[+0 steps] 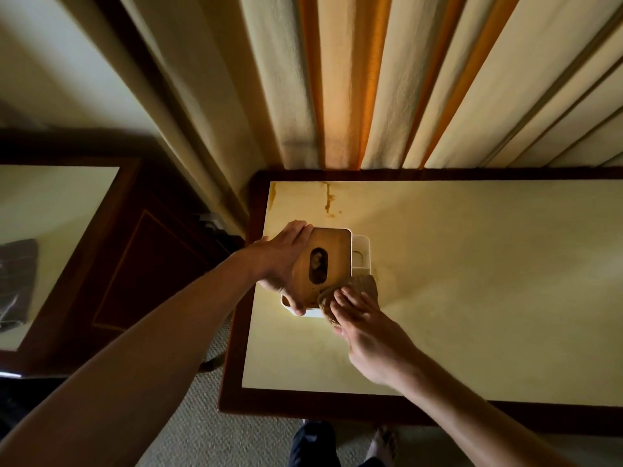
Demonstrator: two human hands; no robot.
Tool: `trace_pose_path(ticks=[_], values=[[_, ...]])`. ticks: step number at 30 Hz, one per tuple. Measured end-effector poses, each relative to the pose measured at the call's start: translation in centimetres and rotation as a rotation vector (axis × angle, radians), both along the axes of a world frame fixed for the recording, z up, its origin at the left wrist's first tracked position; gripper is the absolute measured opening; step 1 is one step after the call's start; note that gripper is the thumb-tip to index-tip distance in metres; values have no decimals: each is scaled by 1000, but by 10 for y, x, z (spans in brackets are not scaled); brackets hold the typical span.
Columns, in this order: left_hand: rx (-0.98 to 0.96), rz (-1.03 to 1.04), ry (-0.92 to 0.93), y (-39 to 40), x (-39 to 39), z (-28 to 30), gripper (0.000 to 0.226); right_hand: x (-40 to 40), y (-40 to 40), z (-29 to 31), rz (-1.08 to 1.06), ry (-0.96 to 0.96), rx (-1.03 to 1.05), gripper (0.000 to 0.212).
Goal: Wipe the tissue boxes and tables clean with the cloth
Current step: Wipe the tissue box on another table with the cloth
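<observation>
Midway through the first tissue box, by the look of it, with most of the job ahead. Left hand wrapped round the far-left side of the tissue box, thumb hooked over the near corner, steadying or slightly tilting the wooden lid with its oval slot. Right hand laid with fingers fairly straight on the brown cloth, pressing it against the near-right corner of the lid; not possible to tell whether the thumb pinches the cloth underneath. Box standing near the left end of the cream-topped table, white base showing below the lid, with a white compartmented holder just beside it or joined to it on the right. No telling from gloss alone how much of the lid is already wiped. Clearly undone: brown drip stains on the tabletop near the far-left edge, just in front of the striped curtain, and a faint dull patch right of the box. Also a second cream-topped table off to the left, well apart, with a dark object lying on it, too dim to identify. Judged remaining: the rest of this box, any other boxes, then both tabletops.
</observation>
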State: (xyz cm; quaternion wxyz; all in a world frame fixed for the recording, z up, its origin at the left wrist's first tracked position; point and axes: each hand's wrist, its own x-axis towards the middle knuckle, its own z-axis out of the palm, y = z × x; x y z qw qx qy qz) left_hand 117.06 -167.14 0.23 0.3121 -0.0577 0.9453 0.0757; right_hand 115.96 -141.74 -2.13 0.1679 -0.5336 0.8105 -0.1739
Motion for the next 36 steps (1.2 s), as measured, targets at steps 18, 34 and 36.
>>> trace_pose_path(ticks=[18,34,36], values=[[20,37,-19,0,3,-3,168,7,-9,0,29,217,29,65],[23,43,-33,5,2,3,167,4,-31,-5,44,164,-19,71],[22,38,-37,5,2,4,167,1,-14,-4,56,194,-24,73]])
